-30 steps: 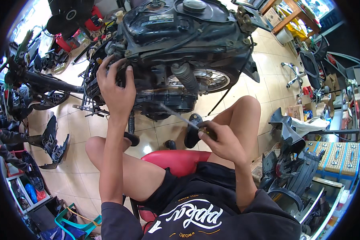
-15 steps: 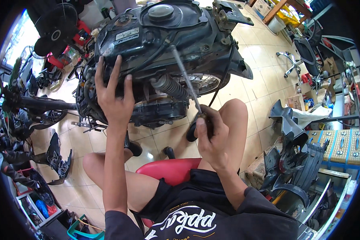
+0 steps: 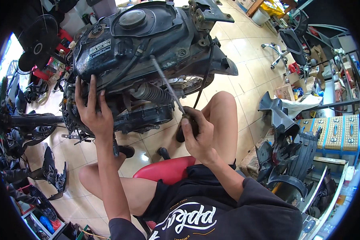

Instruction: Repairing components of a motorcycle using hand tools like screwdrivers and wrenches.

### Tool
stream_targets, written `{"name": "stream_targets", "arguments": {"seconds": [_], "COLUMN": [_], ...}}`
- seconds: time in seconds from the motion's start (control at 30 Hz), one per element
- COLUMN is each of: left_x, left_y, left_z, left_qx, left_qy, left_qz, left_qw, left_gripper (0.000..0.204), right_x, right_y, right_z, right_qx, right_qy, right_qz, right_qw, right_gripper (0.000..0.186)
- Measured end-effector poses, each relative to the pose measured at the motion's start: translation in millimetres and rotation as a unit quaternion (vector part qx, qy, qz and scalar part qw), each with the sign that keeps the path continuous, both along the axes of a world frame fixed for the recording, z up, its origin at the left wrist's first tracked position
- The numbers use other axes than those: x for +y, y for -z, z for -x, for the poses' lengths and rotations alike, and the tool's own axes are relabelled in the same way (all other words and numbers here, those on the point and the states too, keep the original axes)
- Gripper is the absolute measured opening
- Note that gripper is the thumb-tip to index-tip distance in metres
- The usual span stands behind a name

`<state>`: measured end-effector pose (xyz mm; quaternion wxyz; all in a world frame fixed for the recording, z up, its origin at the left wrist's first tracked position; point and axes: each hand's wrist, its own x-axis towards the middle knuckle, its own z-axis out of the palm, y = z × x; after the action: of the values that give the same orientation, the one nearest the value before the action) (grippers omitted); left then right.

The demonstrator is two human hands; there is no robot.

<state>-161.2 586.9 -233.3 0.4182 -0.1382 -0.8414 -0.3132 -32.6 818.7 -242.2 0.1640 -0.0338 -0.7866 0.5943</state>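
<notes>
The motorcycle's black fuel tank faces me, above a coil shock and the dark engine casing. My left hand rests with fingers apart against the tank's lower left edge; what lies under the fingertips is partly hidden. My right hand is closed round the handle of a screwdriver with a long metal shaft. The shaft points up and left, its end at the tank's side near a black hose; I cannot tell whether it touches.
I sit on a red seat over a tiled floor. Black body panels lie at right and left. A black fan, an office chair, woven cases and cluttered boxes stand around.
The screwdriver has swung from the engine area up to the tank's side. My left fingers have straightened somewhat against the tank, and the view has shifted, putting the motorcycle further left.
</notes>
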Motion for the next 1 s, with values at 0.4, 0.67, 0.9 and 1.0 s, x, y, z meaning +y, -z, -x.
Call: {"name": "stream_targets", "arguments": {"seconds": [0.4, 0.67, 0.9, 1.0], "left_x": [11.8, 37.3, 42.3, 34.6], "left_y": [-20.9, -74.3, -61.3, -63.2], "left_z": [-6.1, 31.7, 48.3, 46.9], "left_qx": [0.007, 0.046, 0.038, 0.030], "left_qy": [-0.006, 0.031, 0.019, 0.023], "left_qz": [-0.019, 0.005, 0.135, 0.142], "left_qw": [1.000, 0.998, 0.990, 0.989], "left_gripper": [0.039, 0.039, 0.046, 0.049], "right_x": [24.8, 13.8, -27.8, -39.5], "right_y": [-49.8, -113.7, -44.6, -41.1], "right_z": [-29.4, -11.0, -9.2, -8.1], "right_qx": [-0.095, -0.266, -0.166, -0.145], "right_qy": [-0.007, -0.142, -0.049, -0.051], "right_qz": [0.142, 0.597, 0.316, 0.284], "right_qw": [0.985, 0.744, 0.933, 0.947], "right_gripper": [0.026, 0.033, 0.025, 0.025]}}
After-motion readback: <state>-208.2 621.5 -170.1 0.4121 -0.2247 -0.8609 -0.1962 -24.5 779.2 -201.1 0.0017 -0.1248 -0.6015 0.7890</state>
